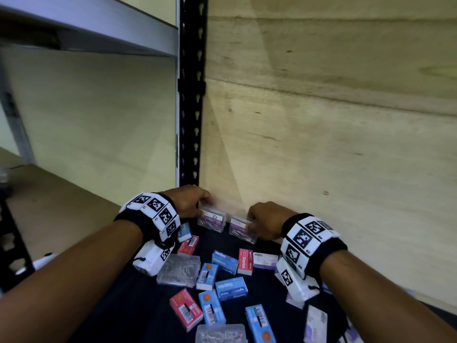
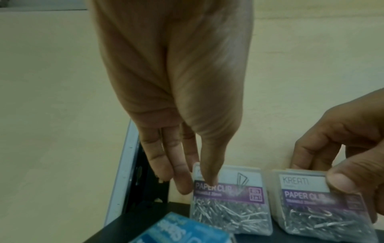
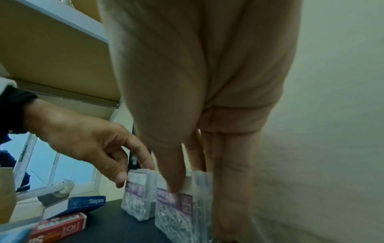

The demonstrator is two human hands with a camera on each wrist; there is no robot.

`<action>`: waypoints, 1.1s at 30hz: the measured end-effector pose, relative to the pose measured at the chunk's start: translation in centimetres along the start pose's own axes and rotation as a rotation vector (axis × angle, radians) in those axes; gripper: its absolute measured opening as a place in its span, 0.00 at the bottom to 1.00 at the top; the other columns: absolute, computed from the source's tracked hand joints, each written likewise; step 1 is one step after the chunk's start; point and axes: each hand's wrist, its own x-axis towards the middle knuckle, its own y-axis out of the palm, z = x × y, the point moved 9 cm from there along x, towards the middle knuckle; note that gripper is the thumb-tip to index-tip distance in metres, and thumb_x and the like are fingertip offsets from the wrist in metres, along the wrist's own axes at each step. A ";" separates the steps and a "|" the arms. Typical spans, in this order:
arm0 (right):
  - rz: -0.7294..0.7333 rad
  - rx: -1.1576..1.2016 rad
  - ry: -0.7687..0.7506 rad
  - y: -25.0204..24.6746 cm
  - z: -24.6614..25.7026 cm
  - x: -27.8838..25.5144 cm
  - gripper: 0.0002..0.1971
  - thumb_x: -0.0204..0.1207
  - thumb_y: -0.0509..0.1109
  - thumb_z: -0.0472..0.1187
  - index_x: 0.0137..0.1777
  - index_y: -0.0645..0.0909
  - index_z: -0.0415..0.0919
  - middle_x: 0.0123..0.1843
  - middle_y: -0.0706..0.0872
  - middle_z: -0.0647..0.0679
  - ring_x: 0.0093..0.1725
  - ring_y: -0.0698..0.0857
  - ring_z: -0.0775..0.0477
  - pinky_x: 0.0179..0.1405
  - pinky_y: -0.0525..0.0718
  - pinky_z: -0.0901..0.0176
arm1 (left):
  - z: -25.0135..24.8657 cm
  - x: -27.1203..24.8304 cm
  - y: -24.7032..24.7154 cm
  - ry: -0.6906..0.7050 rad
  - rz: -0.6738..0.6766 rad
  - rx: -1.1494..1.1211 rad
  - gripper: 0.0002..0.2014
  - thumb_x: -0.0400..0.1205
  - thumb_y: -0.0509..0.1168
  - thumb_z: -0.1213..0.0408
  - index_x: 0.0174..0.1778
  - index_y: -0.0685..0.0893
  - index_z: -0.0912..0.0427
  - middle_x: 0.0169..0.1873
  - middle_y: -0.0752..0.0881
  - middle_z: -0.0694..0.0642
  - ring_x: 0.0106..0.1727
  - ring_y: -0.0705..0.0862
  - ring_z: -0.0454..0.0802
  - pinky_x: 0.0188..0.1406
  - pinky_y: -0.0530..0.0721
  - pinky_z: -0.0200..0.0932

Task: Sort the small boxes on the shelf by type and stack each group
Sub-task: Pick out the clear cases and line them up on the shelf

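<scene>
Both grips are clamped on clear paper clip boxes at the far end of the dark shelf [image 1: 138, 305]. My left hand [image 1: 190, 201] pinches the left paper clip box [image 1: 212, 218] at its top, thumb on the front label and fingers [image 2: 182, 177] behind it. My right hand [image 1: 265, 219] pinches the right paper clip box [image 1: 243, 230] the same way, thumb pressed on its white and purple label. The 2 boxes stand on edge side by side, close together with a narrow gap between them, just in front of the plywood wall [image 1: 333, 120] and to the right of the black slotted post [image 1: 191, 95].

Nearer to me the shelf is scattered with small boxes lying flat at all angles. I can see blue staple boxes [image 1: 231, 288] and red staple boxes [image 1: 245, 261] mixed together, a purple and white box [image 1: 265, 261] just right of one red box, and 2 more clear boxes of clips: one [image 1: 179, 269] on the left below my left wrist, another [image 1: 221, 333] at the near edge. None of these loose boxes is stacked. In the left wrist view, 1 blue staple box sits near and left of the box in my left grip.
</scene>
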 end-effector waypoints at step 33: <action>0.306 -0.161 -0.084 3.3 2.5 -3.3 0.26 0.68 0.82 0.55 0.60 0.87 0.38 0.55 0.90 0.44 0.54 0.88 0.41 0.54 0.84 0.51 | 3.4 -4.5 1.6 -0.187 0.157 -0.076 0.35 0.69 0.82 0.54 0.71 0.78 0.52 0.63 0.83 0.47 0.52 0.81 0.41 0.45 0.74 0.31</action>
